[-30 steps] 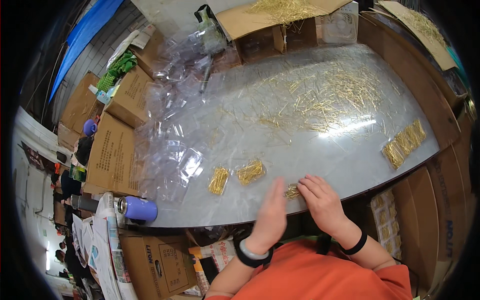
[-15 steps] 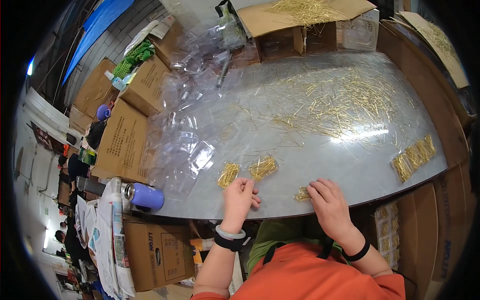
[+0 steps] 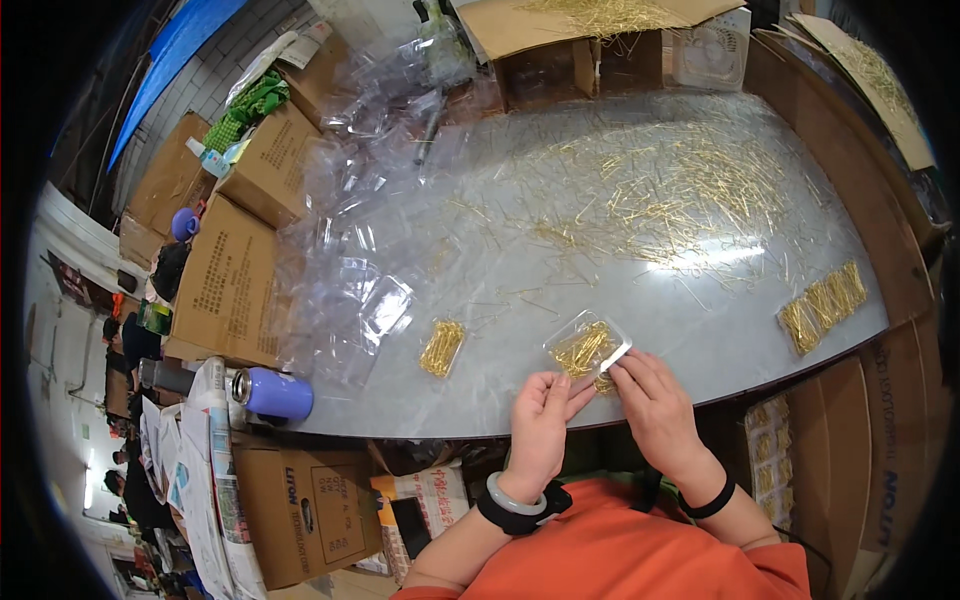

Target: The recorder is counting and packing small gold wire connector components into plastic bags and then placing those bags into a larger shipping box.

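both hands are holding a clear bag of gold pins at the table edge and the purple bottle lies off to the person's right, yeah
Not quite. The purple bottle lies to the person's left, as the head view shows. Both the left hand and the right hand do hold the clear bag of gold pins.

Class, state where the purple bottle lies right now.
In the head view, the purple bottle lies on its side at the table's near-left corner, beside the cardboard boxes, left of both hands.

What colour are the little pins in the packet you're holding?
Gold. The pins sit in a clear packet between both hands, seen in the head view.
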The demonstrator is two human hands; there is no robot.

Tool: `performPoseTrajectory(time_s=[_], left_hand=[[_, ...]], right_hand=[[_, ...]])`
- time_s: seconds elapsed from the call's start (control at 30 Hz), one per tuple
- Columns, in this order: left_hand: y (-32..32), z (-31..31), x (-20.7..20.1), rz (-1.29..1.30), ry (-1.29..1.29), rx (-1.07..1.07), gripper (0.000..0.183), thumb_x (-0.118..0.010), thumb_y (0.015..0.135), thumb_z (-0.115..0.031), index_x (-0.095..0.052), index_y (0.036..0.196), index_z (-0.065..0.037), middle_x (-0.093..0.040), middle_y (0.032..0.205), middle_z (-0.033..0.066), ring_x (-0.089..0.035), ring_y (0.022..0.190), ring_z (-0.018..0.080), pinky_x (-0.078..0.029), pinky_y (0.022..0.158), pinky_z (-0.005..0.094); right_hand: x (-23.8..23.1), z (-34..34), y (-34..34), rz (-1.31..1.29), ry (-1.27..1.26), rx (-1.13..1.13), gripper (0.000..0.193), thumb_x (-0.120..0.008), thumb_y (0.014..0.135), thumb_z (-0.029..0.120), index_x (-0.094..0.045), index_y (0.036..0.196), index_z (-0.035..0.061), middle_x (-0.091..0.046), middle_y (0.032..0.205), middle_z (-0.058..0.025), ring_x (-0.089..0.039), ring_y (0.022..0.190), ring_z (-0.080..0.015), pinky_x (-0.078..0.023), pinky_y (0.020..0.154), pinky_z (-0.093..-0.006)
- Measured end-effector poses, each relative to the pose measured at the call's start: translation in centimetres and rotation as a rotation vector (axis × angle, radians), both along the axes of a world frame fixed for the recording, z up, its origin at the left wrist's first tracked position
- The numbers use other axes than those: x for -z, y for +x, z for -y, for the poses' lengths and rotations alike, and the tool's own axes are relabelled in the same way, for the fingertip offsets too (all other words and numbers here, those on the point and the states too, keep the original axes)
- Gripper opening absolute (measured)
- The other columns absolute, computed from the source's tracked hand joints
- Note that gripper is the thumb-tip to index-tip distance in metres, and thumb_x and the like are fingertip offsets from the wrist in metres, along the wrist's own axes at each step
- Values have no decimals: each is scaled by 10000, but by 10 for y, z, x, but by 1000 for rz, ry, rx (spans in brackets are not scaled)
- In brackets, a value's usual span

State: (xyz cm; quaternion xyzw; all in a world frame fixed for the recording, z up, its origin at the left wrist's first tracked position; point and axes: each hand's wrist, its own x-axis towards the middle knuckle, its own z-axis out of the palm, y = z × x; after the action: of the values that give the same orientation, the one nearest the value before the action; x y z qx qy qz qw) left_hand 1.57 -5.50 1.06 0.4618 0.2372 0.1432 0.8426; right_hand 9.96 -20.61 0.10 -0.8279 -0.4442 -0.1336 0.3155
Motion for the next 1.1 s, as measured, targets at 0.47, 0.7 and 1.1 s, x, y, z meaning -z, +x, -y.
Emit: performPoseTrajectory(time_s=[0.47,0.7,1.1], left_hand=[[-115,-29,-3,-214,-70,449,125,-470,1090,-88,-519,1091,27,-635,1212,172,-654,1172,278,-567,1026,436],[-109,-20,34,-288,-80,464,146,-493,1093,-115,-529,1085,26,-638,1196,134,-660,1177,266,-548,1024,364],[-109,-2,27,-199,-6,402,100,-534,1080,-121,-561,1052,-30,-589,992,-5,-575,879,63,-526,922,260]], right_hand=[[0,-1,-2,-21,9,7,366,-618,808,-14,-648,1172,-28,-637,1217,-144,-618,1182,-350,-512,1030,-439],[3,-13,-5,22,24,-20,366,-616,796,-12,-650,1159,-32,-635,1230,-152,-612,1189,-359,-505,1038,-461],[5,19,-62,-38,-27,-219,347,-662,805,39,-676,1147,-21,-629,1294,-149,-588,1229,-330,-497,1056,-467]])
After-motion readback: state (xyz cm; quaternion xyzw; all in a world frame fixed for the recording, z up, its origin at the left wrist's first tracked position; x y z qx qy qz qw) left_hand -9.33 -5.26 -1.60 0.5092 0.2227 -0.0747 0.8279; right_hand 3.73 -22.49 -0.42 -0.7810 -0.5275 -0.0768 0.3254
